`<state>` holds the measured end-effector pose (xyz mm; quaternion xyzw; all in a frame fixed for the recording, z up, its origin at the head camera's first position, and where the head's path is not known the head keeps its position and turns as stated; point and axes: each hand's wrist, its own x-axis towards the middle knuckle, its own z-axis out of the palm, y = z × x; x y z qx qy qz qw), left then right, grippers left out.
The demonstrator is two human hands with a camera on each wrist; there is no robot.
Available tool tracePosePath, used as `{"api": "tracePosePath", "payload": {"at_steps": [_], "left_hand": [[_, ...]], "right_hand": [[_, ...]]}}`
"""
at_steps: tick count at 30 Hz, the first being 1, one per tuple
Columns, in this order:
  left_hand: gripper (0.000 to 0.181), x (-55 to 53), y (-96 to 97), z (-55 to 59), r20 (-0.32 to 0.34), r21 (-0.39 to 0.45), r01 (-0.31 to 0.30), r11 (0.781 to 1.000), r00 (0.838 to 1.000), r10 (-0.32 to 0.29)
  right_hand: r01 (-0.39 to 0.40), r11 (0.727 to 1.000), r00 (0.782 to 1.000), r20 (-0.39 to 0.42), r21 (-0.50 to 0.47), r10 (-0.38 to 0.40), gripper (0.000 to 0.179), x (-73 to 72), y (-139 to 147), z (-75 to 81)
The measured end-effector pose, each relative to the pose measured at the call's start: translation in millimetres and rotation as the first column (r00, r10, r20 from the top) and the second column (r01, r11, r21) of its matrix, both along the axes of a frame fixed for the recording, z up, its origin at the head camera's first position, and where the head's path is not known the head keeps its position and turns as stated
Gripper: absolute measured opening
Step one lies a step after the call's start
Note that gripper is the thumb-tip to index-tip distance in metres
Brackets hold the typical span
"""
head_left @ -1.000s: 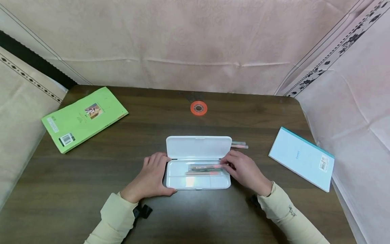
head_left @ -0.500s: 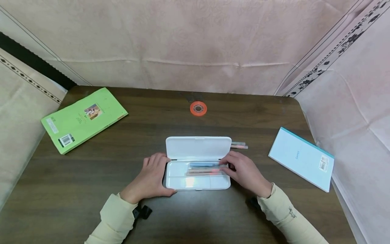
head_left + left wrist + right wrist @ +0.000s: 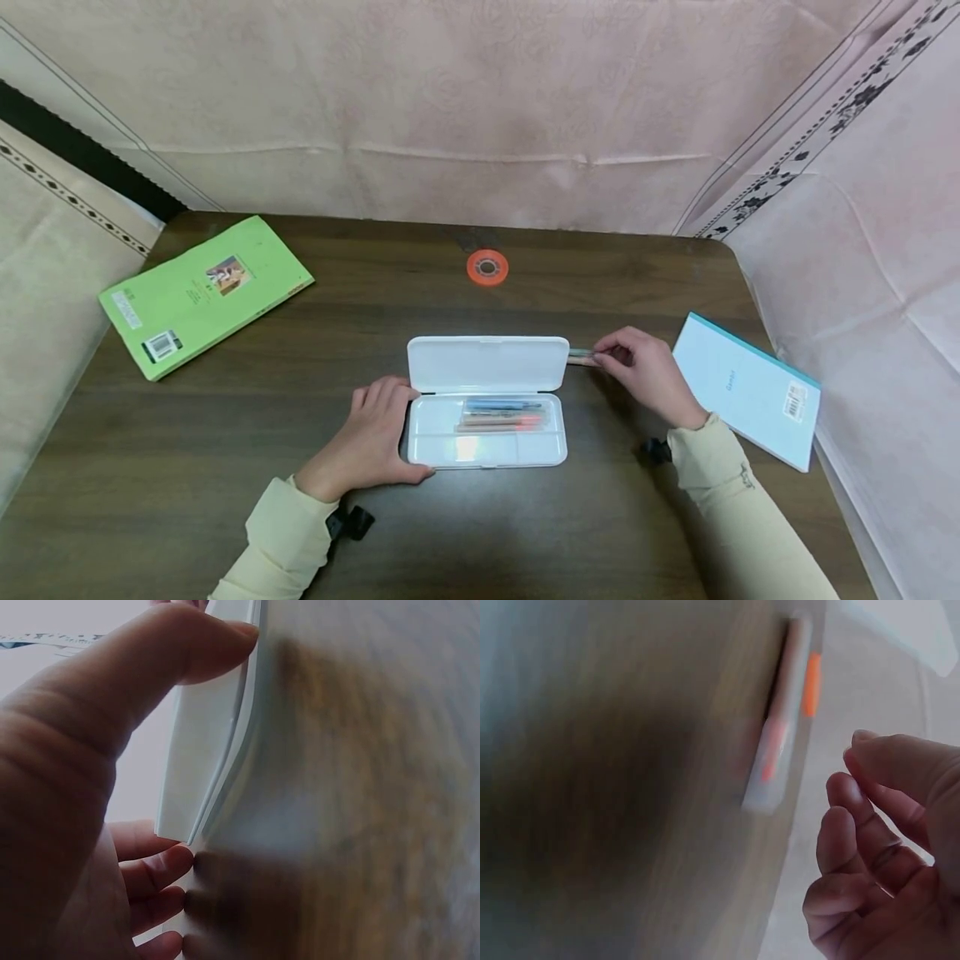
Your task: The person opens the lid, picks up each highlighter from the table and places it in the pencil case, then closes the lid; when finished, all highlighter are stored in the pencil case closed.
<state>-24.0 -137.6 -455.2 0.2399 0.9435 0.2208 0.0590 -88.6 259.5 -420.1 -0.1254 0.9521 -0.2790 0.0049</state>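
Observation:
A white pencil case [image 3: 487, 451] lies with its lid raised in the middle of the head view. Several pens [image 3: 501, 417] rest inside it. My left hand [image 3: 380, 433] grips the case's left end, its thumb [image 3: 214, 645] against the front edge in the left wrist view. Past the lid's right side, more pens [image 3: 579, 359] lie on the table, partly hidden by the lid. My right hand [image 3: 647, 372] is at their right ends. In the right wrist view, a pale pen with a pink part [image 3: 775, 750] appears apart from the loosely bent fingers, and nothing is between them.
A green book [image 3: 210, 292] lies at the left of the wooden table [image 3: 480, 542]. An orange disc with a grey centre [image 3: 487, 267] sits near the back edge. A light blue book [image 3: 742, 392] lies at the right, close to my right forearm.
My right hand has left the pens in the case and moved right and back to those beside the lid. A blue pen now shows among those inside. The left hand has stayed put.

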Motion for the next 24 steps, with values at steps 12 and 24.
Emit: {"api": "tracePosePath", "payload": {"at_steps": [12,24], "left_hand": [[0.091,0.7,0.4,-0.7,0.001,-0.002,-0.001,1.0,1.0,0.001],[0.091,0.3,-0.2,-0.8,-0.005,-0.014,-0.004,1.0,1.0,0.004]], "right_hand": [[-0.012,0.999,0.997,0.073,0.041,0.009,0.013,-23.4,6.3,-12.2],[-0.042,0.998,0.996,0.079,0.05,0.038,0.013,-28.6,7.3,-18.3]]}}
